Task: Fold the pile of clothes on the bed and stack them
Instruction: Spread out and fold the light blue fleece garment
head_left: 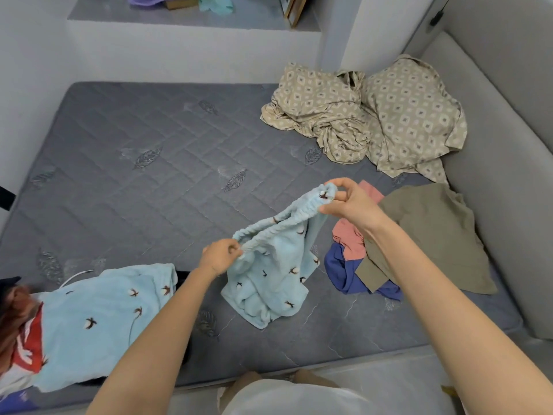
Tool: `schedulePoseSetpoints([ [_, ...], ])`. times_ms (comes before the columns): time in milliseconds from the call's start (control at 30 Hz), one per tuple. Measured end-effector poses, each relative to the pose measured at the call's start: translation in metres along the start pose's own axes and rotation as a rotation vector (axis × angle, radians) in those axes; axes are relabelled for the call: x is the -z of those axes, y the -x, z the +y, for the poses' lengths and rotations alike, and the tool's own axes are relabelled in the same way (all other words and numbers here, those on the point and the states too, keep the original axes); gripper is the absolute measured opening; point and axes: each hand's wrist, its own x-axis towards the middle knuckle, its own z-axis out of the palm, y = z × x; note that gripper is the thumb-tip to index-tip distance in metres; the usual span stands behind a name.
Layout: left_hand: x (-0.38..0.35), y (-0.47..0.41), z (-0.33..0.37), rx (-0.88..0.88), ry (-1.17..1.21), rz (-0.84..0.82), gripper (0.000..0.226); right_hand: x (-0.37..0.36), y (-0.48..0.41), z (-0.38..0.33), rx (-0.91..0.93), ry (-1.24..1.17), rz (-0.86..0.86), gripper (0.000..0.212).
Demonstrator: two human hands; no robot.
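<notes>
The left grip (221,256) and the right grip (350,202) each pinch the elastic waistband of a light blue fleece garment (269,283) with small dark motifs. The right grip is higher and farther out. The garment's lower part lies crumpled on the grey quilted mattress (134,175). To the left a matching light blue piece (101,324) is spread flat, and a red garment (31,345) touches its left edge. On the right, an olive garment (431,235) lies over a pink garment (350,239) and a dark blue garment (341,274). A beige patterned sheet (374,115) is bunched in the far right corner.
</notes>
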Motion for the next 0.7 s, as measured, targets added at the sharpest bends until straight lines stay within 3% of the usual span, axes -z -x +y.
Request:
schedulePoseSetpoints([
  [133, 0.008, 0.005, -0.02, -0.004, 0.131, 0.106, 0.027, -0.004, -0.003, 0.016, 0.061, 0.343, 0.163, 0.038],
  [233, 0.017, 0.015, -0.021, -0.039, 0.222, 0.19, 0.023, -0.009, -0.005, 0.027, 0.088, 0.396, 0.303, 0.026],
  [367, 0.036, 0.022, -0.016, -0.045, 0.415, 0.224, 0.023, -0.007, -0.009, 0.034, 0.138, 0.443, 0.339, 0.031],
  [600, 0.063, 0.022, -0.01, -0.06, 0.56, 0.07, 0.019, -0.004, -0.021, 0.035, -0.11, 0.486, 0.206, 0.037],
  [700, 0.067, 0.022, -0.012, 0.057, 0.449, -0.174, 0.03, -0.006, -0.026, 0.038, -0.189, 0.548, 0.155, 0.032],
])
